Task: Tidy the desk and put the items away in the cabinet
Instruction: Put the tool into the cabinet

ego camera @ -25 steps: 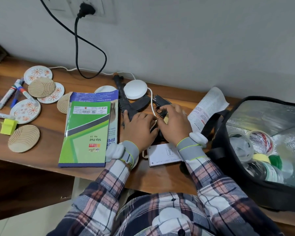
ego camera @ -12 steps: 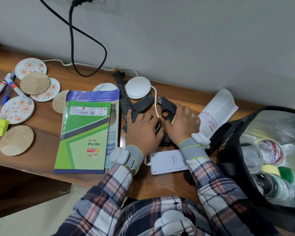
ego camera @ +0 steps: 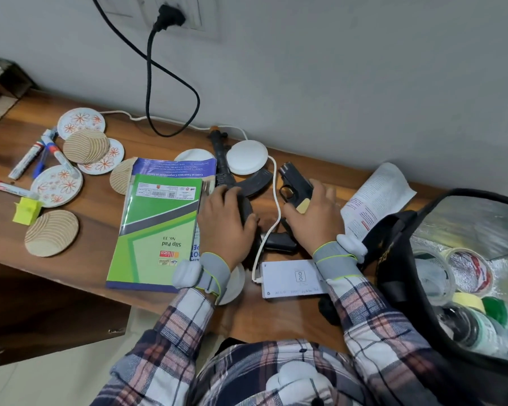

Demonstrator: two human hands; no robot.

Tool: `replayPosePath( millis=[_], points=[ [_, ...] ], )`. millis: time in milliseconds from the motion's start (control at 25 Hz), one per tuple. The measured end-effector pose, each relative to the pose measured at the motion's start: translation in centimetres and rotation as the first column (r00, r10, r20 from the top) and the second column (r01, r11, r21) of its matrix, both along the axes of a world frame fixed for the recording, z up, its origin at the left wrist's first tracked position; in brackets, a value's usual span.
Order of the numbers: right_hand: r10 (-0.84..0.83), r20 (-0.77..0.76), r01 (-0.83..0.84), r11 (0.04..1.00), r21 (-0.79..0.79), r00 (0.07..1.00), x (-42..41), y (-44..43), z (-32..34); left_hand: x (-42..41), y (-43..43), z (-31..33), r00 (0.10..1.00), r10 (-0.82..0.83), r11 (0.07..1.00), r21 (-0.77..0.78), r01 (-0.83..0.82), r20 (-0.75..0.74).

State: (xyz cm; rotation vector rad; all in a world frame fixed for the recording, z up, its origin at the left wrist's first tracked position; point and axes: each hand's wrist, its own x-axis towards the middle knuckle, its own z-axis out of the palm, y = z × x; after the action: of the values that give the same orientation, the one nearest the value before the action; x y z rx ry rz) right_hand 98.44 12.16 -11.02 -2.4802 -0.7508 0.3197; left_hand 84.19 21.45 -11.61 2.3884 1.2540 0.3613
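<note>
1. Head view, centre of the frame: the left hand (ego camera: 223, 221) has its fingers curled round the rear part of a black toy rifle (ego camera: 225, 168). The rifle lies on the wooden desk (ego camera: 94, 253) with its muzzle pointing towards the wall.
2. Just right of centre, the right hand (ego camera: 314, 218) grips a small black pistol (ego camera: 295, 183) by its tan-tipped handle.
3. A white cable (ego camera: 276, 200) runs between the two hands down to a white power bank (ego camera: 291, 278), which lies near the desk's front edge.
4. Left of the hands a green slip pad (ego camera: 156, 230) lies on a blue booklet (ego camera: 173, 171).
5. Further left are round coasters (ego camera: 52, 232), markers (ego camera: 27, 159) and a yellow block (ego camera: 27, 210).
6. At the right edge of the frame stands an open black bag (ego camera: 399, 259) lined with foil, with tape rolls (ego camera: 467, 271) inside. An open leaflet (ego camera: 376, 197) lies beside it.
</note>
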Motion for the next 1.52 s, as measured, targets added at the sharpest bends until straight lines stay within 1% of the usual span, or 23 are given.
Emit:
replayPosePath(
  millis=[120,200,320,480,600,760,880,1000,1080,1160,1280,1360,1440,1520],
  points=[
    [0.065,-0.031,-0.065,0.998,-0.018,0.997,-1.5,-0.3,-0.1,-0.8,-0.7,0.1,0.993,0.081,0.996,-0.037,-0.085,-0.091],
    [0.1,-0.075,-0.101,0.995,-0.012,0.992,-2.3,-0.3,0.0,-1.1,-1.2,0.2,0.991,0.107,0.992,-0.061,-0.112,-0.081],
    [0.136,-0.117,-0.139,0.99,-0.023,0.984,-2.9,-0.2,0.0,-1.2,-1.0,0.2,0.989,0.148,0.977,-0.157,-0.147,-0.004],
    [0.131,-0.158,-0.141,0.989,-0.053,0.979,-2.6,-0.1,0.0,-0.8,-0.7,0.1,0.986,0.165,0.958,-0.241,-0.153,0.029],
    [0.142,-0.171,-0.152,0.987,-0.047,0.975,-2.6,-0.1,-0.1,-0.6,0.0,0.2,0.972,0.219,0.906,-0.387,-0.169,0.089],
    [0.119,-0.199,-0.123,0.992,-0.006,0.973,-2.4,0.1,-0.2,-0.5,0.8,0.1,0.926,0.31,0.821,-0.551,-0.147,0.215],
    [0.117,-0.224,-0.122,0.993,-0.006,0.967,-2.2,0.1,-0.2,-0.1,0.7,0.1,0.897,0.345,0.785,-0.609,-0.113,0.278],
    [0.102,-0.255,-0.104,0.995,0.007,0.962,-1.8,-0.2,-0.4,0.0,0.7,1.1,0.842,0.404,0.745,-0.662,-0.076,0.358],
    [0.109,-0.235,-0.115,0.993,-0.014,0.966,-1.8,-0.5,-0.4,-0.3,1.0,1.9,0.817,0.427,0.747,-0.66,-0.078,0.387],
    [0.15,-0.177,-0.162,0.985,-0.055,0.973,-2.0,-0.7,-0.6,-0.8,1.5,2.9,0.814,0.423,0.771,-0.63,-0.092,0.398],
    [0.191,-0.122,-0.205,0.972,-0.112,0.974,-2.6,-0.5,-0.5,-1.6,1.8,4.3,0.854,0.362,0.841,-0.526,-0.127,0.372],
    [0.196,-0.125,-0.21,0.971,-0.112,0.973,-2.6,-0.4,-0.3,-2.0,1.6,5.2,0.871,0.335,0.884,-0.441,-0.157,0.36],
    [0.198,-0.118,-0.21,0.973,-0.096,0.973,-2.7,-0.6,-0.1,-2.2,1.2,5.8,0.865,0.325,0.903,-0.399,-0.163,0.382],
    [0.212,-0.099,-0.216,0.976,-0.04,0.972,-3.1,-1.0,0.3,-2.7,0.4,6.3,0.854,0.319,0.913,-0.373,-0.162,0.412]
  ],
)
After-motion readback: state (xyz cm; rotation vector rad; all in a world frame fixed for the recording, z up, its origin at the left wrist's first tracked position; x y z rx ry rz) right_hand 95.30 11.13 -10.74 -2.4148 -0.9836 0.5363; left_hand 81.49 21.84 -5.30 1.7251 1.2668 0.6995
